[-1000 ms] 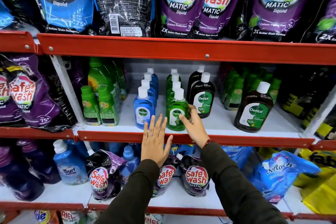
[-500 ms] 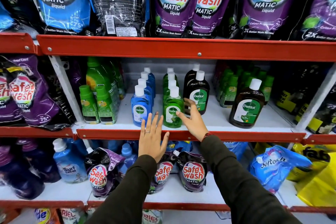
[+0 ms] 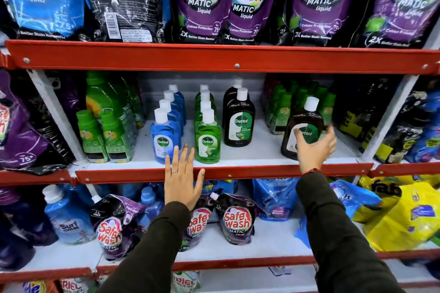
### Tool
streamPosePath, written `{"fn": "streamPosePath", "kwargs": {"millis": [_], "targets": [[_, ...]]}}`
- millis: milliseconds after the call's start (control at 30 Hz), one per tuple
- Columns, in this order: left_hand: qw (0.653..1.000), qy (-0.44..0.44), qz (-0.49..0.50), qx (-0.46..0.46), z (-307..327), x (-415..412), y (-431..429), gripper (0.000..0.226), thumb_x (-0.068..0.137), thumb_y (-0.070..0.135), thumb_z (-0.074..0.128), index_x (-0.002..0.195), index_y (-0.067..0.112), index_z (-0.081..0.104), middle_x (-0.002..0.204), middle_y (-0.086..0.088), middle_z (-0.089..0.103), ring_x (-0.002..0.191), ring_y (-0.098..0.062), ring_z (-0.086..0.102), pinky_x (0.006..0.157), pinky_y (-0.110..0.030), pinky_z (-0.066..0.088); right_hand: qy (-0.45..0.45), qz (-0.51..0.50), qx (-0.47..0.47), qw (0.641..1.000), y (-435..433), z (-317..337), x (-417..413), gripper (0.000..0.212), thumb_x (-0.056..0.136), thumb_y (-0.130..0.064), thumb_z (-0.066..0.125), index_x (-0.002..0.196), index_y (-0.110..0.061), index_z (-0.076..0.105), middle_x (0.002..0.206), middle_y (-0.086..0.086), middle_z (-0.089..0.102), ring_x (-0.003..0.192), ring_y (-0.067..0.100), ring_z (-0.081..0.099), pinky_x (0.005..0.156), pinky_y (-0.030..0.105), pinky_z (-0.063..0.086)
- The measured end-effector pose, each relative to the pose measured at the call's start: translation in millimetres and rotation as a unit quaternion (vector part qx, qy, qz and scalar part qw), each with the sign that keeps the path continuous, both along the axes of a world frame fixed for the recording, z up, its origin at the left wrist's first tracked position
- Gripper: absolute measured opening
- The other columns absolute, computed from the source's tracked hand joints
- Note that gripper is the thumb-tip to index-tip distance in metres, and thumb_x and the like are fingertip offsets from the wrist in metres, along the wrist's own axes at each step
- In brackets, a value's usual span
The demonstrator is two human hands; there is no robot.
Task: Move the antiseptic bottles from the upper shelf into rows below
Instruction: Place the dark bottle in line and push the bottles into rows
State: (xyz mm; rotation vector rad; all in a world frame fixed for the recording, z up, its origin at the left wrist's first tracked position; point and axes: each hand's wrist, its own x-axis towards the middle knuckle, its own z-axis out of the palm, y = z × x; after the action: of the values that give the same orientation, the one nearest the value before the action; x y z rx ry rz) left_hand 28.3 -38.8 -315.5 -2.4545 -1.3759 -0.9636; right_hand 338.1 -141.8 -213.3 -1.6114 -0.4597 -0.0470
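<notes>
Dettol antiseptic bottles with white caps stand in rows on the white middle shelf [image 3: 252,153]: a blue row [image 3: 163,140], a green row [image 3: 207,140] and two dark brown ones [image 3: 239,121]. A lone brown bottle [image 3: 307,119] stands apart at the right, near the shelf front. My right hand [image 3: 314,147] wraps its lower half, thumb on the label and fingers round the right side. My left hand [image 3: 182,181] is flat and open over the red shelf lip, fingertips just in front of the blue and green rows, holding nothing.
Green bottles [image 3: 104,135] crowd the shelf's left side, and more green ones [image 3: 283,112] stand behind the lone brown bottle. Safewash pouches [image 3: 204,0] hang above. The lower shelf holds pouches [image 3: 235,219], a Surf bottle [image 3: 69,219] and yellow bags [image 3: 404,216].
My right hand left the front green bottle, swung right and closed around the lone brown bottle. My left hand stayed open at the shelf lip.
</notes>
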Motion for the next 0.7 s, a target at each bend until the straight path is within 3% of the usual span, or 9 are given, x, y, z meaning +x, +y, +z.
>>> {"fn": "streamPosePath", "kwargs": {"millis": [100, 167, 300, 467, 567, 700], "targets": [[1.000, 0.000, 0.004, 0.002, 0, 1, -1, 0.069, 0.103, 0.050, 0.027, 0.161, 0.012, 0.029, 0.171, -0.010, 0.023, 0.161, -0.029, 0.011, 0.130, -0.051, 0.005, 0.040, 0.089, -0.019, 0.995, -2, -8, 26, 0.093, 0.065, -0.035, 0.089, 0.143, -0.007, 0.046, 0.140, 0.017, 0.059, 0.131, 0.034, 0.056, 0.114, 0.050, 0.043], [1.000, 0.000, 0.005, 0.001, 0, 1, -1, 0.069, 0.103, 0.050, 0.027, 0.161, 0.012, 0.028, 0.172, -0.009, 0.022, 0.161, -0.028, 0.010, 0.131, -0.051, 0.005, 0.055, 0.110, -0.024, 0.992, -5, -11, 36, 0.085, 0.069, -0.025, 0.090, 0.140, -0.005, 0.048, 0.134, 0.017, 0.063, 0.124, 0.032, 0.061, 0.110, 0.048, 0.048], [1.000, 0.000, 0.006, 0.003, 0, 1, -1, 0.070, 0.103, 0.051, 0.027, 0.162, 0.013, 0.028, 0.172, -0.009, 0.022, 0.161, -0.028, 0.009, 0.130, -0.053, 0.007, 0.026, 0.139, -0.019, 0.990, -15, -6, 40, 0.075, 0.077, -0.018, 0.086, 0.138, -0.002, 0.047, 0.124, 0.006, 0.057, 0.117, 0.018, 0.051, 0.099, 0.033, 0.043], [1.000, -0.012, 0.002, 0.005, 0, 2, -2, 0.069, 0.103, 0.050, 0.029, 0.161, 0.012, 0.030, 0.171, -0.010, 0.023, 0.161, -0.029, 0.011, 0.130, -0.054, 0.008, -0.004, 0.160, -0.001, 0.987, -18, -5, 36, 0.063, 0.073, -0.017, 0.089, 0.126, -0.006, 0.057, 0.120, 0.005, 0.062, 0.116, 0.017, 0.054, 0.105, 0.039, 0.047], [1.000, -0.015, 0.000, 0.009, 0, 2, -2, 0.069, 0.102, 0.049, 0.030, 0.160, 0.012, 0.031, 0.171, -0.010, 0.024, 0.161, -0.028, 0.011, 0.130, -0.053, 0.006, -0.025, 0.208, 0.009, 0.978, -13, 3, 26, 0.056, 0.072, -0.015, 0.089, 0.121, -0.009, 0.061, 0.119, 0.006, 0.067, 0.116, 0.016, 0.057, 0.104, 0.036, 0.047], [1.000, -0.015, -0.001, 0.011, 0, 3, -2, 0.069, 0.102, 0.049, 0.030, 0.161, 0.012, 0.030, 0.171, -0.010, 0.023, 0.161, -0.029, 0.011, 0.130, -0.053, 0.006, -0.049, 0.266, -0.002, 0.963, 3, 15, 6, 0.059, 0.068, -0.025, 0.093, 0.119, -0.012, 0.066, 0.120, 0.004, 0.072, 0.119, 0.020, 0.063, 0.106, 0.040, 0.049]]}}
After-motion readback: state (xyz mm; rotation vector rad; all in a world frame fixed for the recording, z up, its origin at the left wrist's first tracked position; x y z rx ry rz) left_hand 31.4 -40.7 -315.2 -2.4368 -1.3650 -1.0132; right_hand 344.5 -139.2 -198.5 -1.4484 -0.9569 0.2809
